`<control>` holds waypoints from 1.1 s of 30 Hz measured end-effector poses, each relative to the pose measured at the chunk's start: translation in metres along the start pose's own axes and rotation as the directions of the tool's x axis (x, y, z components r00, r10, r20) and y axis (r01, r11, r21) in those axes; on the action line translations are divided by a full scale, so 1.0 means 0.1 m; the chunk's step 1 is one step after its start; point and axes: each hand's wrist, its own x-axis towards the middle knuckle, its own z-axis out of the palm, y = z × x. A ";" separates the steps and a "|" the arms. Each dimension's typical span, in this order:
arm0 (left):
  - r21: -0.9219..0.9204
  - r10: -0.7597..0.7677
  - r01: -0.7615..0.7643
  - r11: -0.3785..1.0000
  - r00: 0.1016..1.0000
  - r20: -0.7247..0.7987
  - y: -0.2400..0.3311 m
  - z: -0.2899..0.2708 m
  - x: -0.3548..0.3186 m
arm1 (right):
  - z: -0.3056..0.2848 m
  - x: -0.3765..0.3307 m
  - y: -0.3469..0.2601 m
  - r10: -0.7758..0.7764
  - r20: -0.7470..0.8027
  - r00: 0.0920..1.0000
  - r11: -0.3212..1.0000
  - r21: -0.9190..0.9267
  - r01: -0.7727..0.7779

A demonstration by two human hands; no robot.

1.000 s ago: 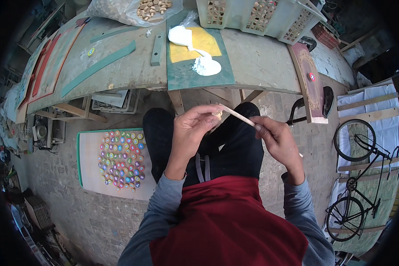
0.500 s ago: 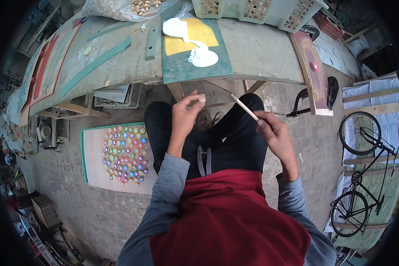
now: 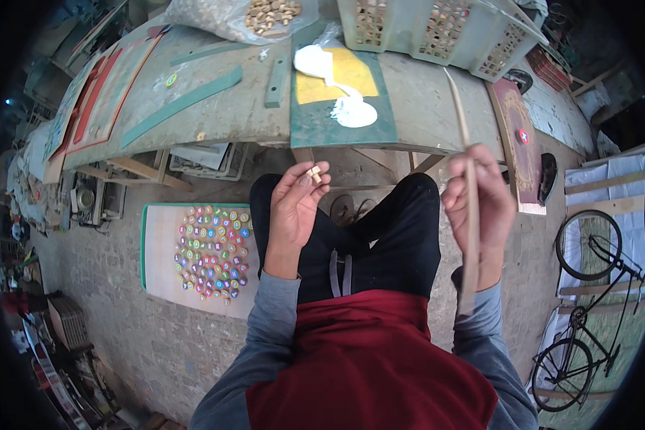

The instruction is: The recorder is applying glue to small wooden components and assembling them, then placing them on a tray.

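Note:
Over my lap, my left hand [image 3: 294, 215] pinches a small pale wooden peg [image 3: 314, 174] between thumb and fingertips. Off to its right, my right hand [image 3: 489, 201] grips a long thin wooden stick [image 3: 471, 236], held nearly upright and slightly blurred, its narrow tip pointing toward the workbench. On the bench ahead, thick white paste [image 3: 354, 111] lies spread across a green board [image 3: 380, 135] with a yellow patch [image 3: 369, 79]. Low on my left, many colourful round pieces [image 3: 211, 244] with letters on them rest on a green-edged white board [image 3: 161, 254].
The grey workbench [image 3: 261, 132] crosses the front, bearing a plastic bag [image 3: 215, 18] of wooden pegs, a pale crate [image 3: 408, 43] and green strips [image 3: 186, 107]. A maroon board [image 3: 516, 115] with a red disc stands at its right end. A bicycle [image 3: 588, 308] is farther right.
My right hand has risen and swung the stick from a slant toward my left hand to near upright. My left hand has turned, showing the peg. The whole view has shifted slightly.

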 end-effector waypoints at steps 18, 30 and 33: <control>0.051 0.117 -0.122 0.991 0.988 0.100 0.21 0.30 -0.14 | -0.17 0.27 0.42 -0.488 0.164 0.857 0.666 -0.565 0.487; 0.047 0.111 -0.116 0.992 0.989 0.100 0.22 0.37 -0.17 | -0.27 0.26 0.49 -0.459 0.098 0.883 0.659 -0.629 0.412; 0.061 0.097 -0.103 0.993 0.990 0.106 0.22 0.34 -0.18 | -0.29 0.28 0.52 -0.418 0.083 0.905 0.683 -0.628 0.373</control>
